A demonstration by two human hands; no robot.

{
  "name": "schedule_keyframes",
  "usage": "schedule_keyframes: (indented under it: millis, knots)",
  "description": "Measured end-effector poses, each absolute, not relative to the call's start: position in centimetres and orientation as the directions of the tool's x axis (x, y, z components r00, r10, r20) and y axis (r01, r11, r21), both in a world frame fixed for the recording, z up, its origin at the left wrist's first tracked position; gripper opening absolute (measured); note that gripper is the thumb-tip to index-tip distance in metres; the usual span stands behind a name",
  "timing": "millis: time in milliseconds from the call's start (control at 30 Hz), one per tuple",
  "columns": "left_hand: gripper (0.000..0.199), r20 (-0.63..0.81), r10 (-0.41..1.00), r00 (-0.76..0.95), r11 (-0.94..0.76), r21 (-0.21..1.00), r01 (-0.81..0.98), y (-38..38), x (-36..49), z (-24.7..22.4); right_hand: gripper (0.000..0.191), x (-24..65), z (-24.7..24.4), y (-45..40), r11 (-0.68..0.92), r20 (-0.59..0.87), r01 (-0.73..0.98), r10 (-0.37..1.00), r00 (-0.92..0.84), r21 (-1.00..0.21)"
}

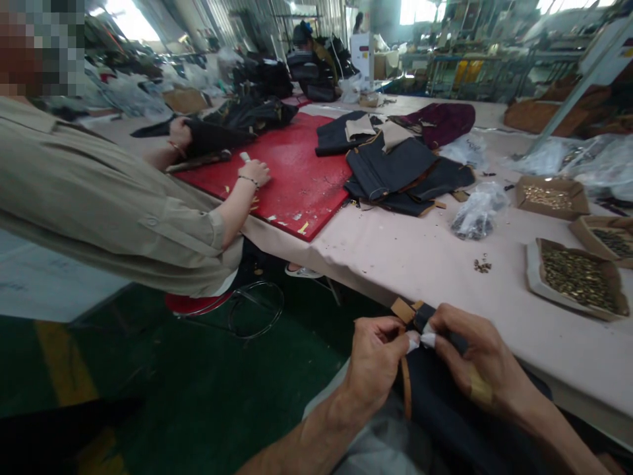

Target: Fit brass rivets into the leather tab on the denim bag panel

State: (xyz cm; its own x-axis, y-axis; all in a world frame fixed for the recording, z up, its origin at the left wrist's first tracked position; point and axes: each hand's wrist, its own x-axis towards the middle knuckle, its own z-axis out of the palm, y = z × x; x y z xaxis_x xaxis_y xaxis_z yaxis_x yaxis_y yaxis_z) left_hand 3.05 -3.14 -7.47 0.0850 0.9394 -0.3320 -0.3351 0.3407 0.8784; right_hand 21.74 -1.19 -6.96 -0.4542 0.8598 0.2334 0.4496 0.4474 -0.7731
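Observation:
Across my lap lies a dark navy leather piece (435, 402) with a tan edge. My left hand (373, 359) pinches its upper edge beside a small tan tab (403, 310). Close against it, my right hand (475, 363) grips the same edge, thumb and fingers pressed together. White tape wraps some fingertips, and a tan strip is stuck near my right thumb's base. Whatever small part may sit between the fingertips is hidden. On the table just beyond are a few loose metal bits (482, 265) and an open box of brass-coloured hardware (578, 277).
A co-worker in a khaki shirt (109, 198) works at left over a red board (297, 171). Dark leather pieces (395, 168) are stacked on the pink-covered table (390, 251). A plastic bag (479, 211) and more hardware boxes (551, 196) lie at right. A round stool (198, 303) stands below.

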Motion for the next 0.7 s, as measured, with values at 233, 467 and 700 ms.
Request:
schedule_keyframes:
  millis: [233, 467, 700]
  knots:
    - [0.023, -0.343, 0.934, 0.095, 0.353, 0.857, -0.376, -3.7, 3.4, -7.6, 0.017, 21.2, -7.0, -2.3, 0.289, 0.17, 0.521, 0.949, -0.264, -0.803]
    - [0.029, -0.352, 0.927, 0.128, 0.37, 0.808, -0.458, -4.3, 4.0, -6.5, 0.015, 21.4, -7.0, -3.6, 0.287, 0.219, 0.543, 0.957, -0.188, -0.789]
    - [0.03, -0.474, 0.865, 0.165, 0.48, 0.684, -0.549, -4.9, 4.3, -6.5, 0.018, 21.1, -6.7, -4.8, 0.236, 0.221, 0.533, 0.971, -0.092, -0.812]
